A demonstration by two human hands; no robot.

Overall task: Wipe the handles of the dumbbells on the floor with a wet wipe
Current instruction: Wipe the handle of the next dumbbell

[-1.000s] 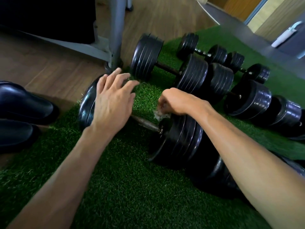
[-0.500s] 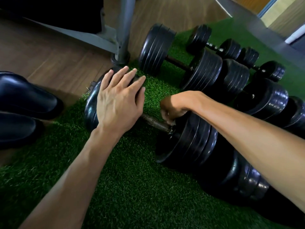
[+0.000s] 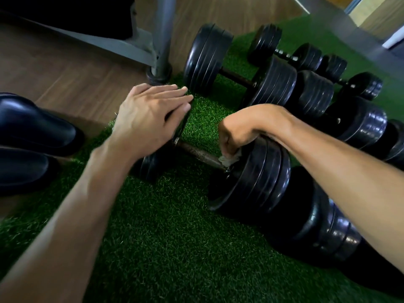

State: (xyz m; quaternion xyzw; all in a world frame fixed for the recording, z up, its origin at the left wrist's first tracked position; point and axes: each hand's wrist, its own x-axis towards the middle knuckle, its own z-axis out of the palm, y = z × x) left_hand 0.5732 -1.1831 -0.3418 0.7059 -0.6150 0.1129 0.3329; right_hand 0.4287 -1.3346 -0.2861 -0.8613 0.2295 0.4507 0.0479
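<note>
Currently, status by item:
Left hand (image 3: 147, 116): lying flat on top of the left weight stack (image 3: 153, 165) of the nearest dumbbell, fingers (image 3: 172, 92) straight and pressed together, pointing right and far.
Right hand (image 3: 237, 132): reaching down over the right weight stack (image 3: 258, 173) of the same dumbbell, fingers curled and pinching the wet wipe (image 3: 228, 158) against the handle.
Wet wipe: showing as a small crumpled white wad, sitting on the right end of the handle, just beside the inner face of the right weight stack.
Handle (image 3: 196, 153): lying as a dark, worn metal bar between the two stacks, running from left-far to right-near; the part between the hands is showing bare.
Nearest dumbbell: resting on the green turf mat (image 3: 166, 237), near the mat's left edge.
Other dumbbells: lying on the mat to the far and right side, including one large dumbbell (image 3: 238, 71) directly beyond the hands and smaller ones (image 3: 306, 55) farther off.
Wooden floor (image 3: 72, 68): adjoining the mat on the left and far side.
Grey metal post (image 3: 162, 38): standing on the floor at the mat's far-left corner.
Black shoes (image 3: 32, 136): sitting at the left edge, partly on the floor.
</note>
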